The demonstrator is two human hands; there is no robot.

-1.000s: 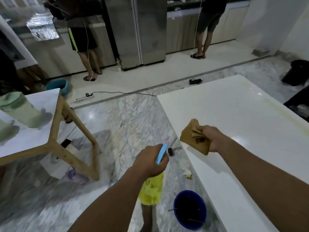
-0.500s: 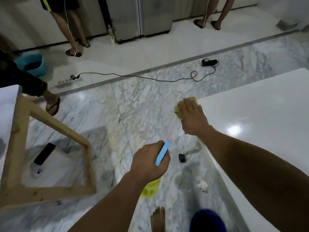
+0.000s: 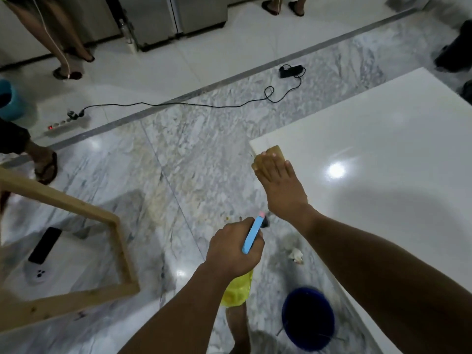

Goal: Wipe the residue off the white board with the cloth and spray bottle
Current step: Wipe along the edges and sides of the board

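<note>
The white board (image 3: 378, 159) fills the right side, glossy, with a light glare. My right hand (image 3: 278, 185) lies flat on a tan cloth (image 3: 274, 152) and presses it onto the board's far-left corner. Only the cloth's far edge shows beyond my fingers. My left hand (image 3: 233, 247) is held left of the board over the floor, gripping a spray bottle (image 3: 238, 290) with a yellow body and a blue trigger head that points toward the board.
A dark blue bucket (image 3: 307, 319) stands on the marble floor beside the board's near edge. A wooden table frame (image 3: 120, 251) is at left. A black cable and power strip (image 3: 66, 122) cross the floor. Other people's legs stand at the back.
My right hand went from holding the crumpled cloth in the air to pressing it flat on the board's corner. The view tilted down. The left hand kept its hold on the bottle.
</note>
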